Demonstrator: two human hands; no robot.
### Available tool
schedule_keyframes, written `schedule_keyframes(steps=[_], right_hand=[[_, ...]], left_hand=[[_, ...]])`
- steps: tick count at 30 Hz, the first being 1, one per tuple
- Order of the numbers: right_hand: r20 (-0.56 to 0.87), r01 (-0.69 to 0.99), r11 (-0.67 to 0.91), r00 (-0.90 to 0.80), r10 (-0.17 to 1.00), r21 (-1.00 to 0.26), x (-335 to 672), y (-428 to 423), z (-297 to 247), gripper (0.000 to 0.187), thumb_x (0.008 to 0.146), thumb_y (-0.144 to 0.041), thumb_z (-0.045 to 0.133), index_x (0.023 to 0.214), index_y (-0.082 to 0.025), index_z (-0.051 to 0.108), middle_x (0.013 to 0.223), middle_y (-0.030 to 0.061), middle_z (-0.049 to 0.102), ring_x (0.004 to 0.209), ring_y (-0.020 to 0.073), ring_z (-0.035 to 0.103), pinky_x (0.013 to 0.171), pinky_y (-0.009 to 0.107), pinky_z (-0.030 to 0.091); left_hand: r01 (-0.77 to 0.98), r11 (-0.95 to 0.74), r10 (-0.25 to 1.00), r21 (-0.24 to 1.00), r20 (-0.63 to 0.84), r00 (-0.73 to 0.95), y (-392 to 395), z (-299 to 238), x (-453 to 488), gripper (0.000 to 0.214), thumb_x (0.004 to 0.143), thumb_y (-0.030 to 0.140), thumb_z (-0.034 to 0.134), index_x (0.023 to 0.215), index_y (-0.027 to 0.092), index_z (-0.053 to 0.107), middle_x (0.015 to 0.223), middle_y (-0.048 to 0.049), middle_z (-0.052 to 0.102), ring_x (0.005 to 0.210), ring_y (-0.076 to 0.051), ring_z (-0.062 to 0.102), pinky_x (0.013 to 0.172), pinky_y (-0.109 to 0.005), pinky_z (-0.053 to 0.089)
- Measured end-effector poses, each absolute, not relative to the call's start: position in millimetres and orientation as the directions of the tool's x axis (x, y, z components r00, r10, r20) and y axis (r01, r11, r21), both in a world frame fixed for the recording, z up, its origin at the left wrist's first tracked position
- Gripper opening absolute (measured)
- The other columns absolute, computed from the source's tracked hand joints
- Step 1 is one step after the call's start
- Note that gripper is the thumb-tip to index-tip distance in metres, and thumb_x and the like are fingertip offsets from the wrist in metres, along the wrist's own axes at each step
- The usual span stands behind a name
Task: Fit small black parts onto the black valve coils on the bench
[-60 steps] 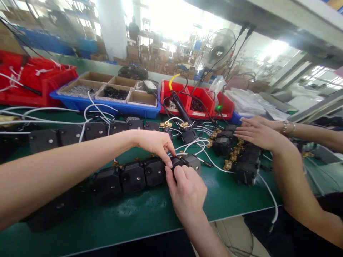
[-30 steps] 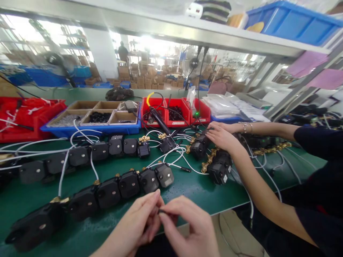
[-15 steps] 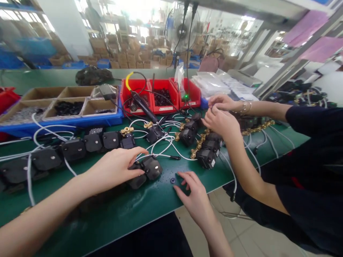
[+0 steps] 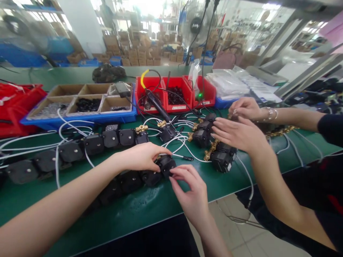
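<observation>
Head view, and the black block [image 4: 166, 166] sits at the right end of a row of blocks [image 4: 128, 182], near the front edge of the green worktop [image 4: 150, 210]. The left hand [image 4: 142, 157] curls over its top, fingers clamped round it. The right hand [image 4: 189, 189] comes in from below, thumb and fingertips pinched tight against the block's near face. Behind runs a second row [image 4: 93, 142], threaded with white cables [image 4: 175, 142]. Further back, a blue tray [image 4: 80, 121] carries cardboard boxes [image 4: 66, 89], one with grey bits [image 4: 46, 109] and one with black bits [image 4: 88, 104]. The red bins [image 4: 174, 107] beside it hold black parts [image 4: 175, 95] and a power screwdriver [image 4: 155, 103]. On the right, a co-worker's hands [image 4: 238, 134] lie open and flat over brass-fitted blocks [image 4: 222, 160].
</observation>
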State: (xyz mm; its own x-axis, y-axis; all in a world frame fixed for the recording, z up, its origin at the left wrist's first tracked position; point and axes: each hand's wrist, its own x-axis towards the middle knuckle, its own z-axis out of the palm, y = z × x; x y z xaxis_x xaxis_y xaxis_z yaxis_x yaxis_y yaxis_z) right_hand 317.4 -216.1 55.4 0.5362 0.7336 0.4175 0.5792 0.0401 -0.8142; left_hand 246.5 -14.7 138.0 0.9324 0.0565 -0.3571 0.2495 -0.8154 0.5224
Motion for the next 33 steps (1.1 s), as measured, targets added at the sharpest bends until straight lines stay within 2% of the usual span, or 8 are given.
schedule_keyframes(steps=[4,6,10,15,20,29,33], right_hand=[[0.466,0.611,0.032,0.566,0.680,-0.791,304,-202,49,0.021,0.089,-0.005,0.062,0.105,-0.018,0.067,0.095,0.0033,0.062,0.079,0.0104,0.064,0.072,0.021,0.055],[0.487,0.634,0.021,0.572,0.660,-0.773,302,-200,45,0.020,0.089,-0.006,0.063,0.105,-0.017,0.067,0.093,0.0033,0.063,0.077,0.0105,0.063,0.072,0.022,0.054],[0.532,0.672,0.010,0.577,0.620,-0.741,301,-200,42,0.020,0.089,-0.006,0.064,0.105,-0.016,0.067,0.092,0.0038,0.064,0.079,0.0116,0.064,0.073,0.023,0.054],[0.566,0.690,0.008,0.587,0.578,-0.724,297,-201,45,0.017,0.089,-0.007,0.065,0.104,-0.016,0.066,0.089,0.0032,0.064,0.072,0.0094,0.063,0.069,0.020,0.055],[0.586,0.727,-0.022,0.571,0.575,-0.686,295,-200,41,0.014,0.091,-0.010,0.065,0.104,-0.015,0.066,0.090,0.0062,0.065,0.078,0.0135,0.064,0.070,0.024,0.055],[0.619,0.720,-0.033,0.618,0.485,-0.693,289,-191,41,0.006,0.090,-0.011,0.068,0.093,-0.014,0.063,0.078,0.0021,0.061,0.062,0.0083,0.057,0.058,0.019,0.052],[0.634,0.738,-0.030,0.600,0.488,-0.674,287,-192,39,0.004,0.092,-0.011,0.065,0.095,-0.014,0.064,0.080,0.0039,0.062,0.067,0.0105,0.059,0.060,0.021,0.053]], left_hand=[[0.200,-0.822,0.035,0.533,-0.304,0.952,-13,131,248,0.055,0.073,0.019,0.078,0.125,0.023,0.063,0.099,0.0008,0.073,0.084,-0.017,0.065,0.069,-0.021,0.042],[0.189,-0.827,0.025,0.530,-0.301,0.953,-12,130,249,0.053,0.072,0.020,0.079,0.123,0.023,0.064,0.101,0.0007,0.073,0.086,-0.018,0.066,0.069,-0.022,0.042],[0.167,-0.837,0.005,0.521,-0.297,0.955,-11,128,251,0.050,0.072,0.022,0.080,0.119,0.024,0.065,0.087,0.0029,0.071,0.076,-0.016,0.064,0.061,-0.021,0.038],[0.154,-0.816,-0.010,0.557,-0.279,0.960,-11,126,252,0.046,0.073,0.022,0.077,0.118,0.022,0.065,0.087,0.0029,0.069,0.075,-0.016,0.061,0.060,-0.021,0.036],[0.134,-0.799,-0.026,0.587,-0.255,0.966,-10,123,251,0.044,0.073,0.022,0.077,0.116,0.021,0.067,0.068,0.0061,0.059,0.063,-0.014,0.055,0.055,-0.022,0.031],[0.126,-0.797,-0.026,0.590,-0.242,0.970,-11,121,252,0.035,0.075,0.023,0.074,0.110,0.022,0.068,0.066,0.0068,0.055,0.060,-0.012,0.051,0.053,-0.023,0.028],[0.108,-0.793,-0.044,0.600,-0.233,0.972,-11,123,252,0.036,0.074,0.021,0.074,0.110,0.020,0.069,0.066,0.0067,0.054,0.059,-0.012,0.051,0.053,-0.024,0.029]])
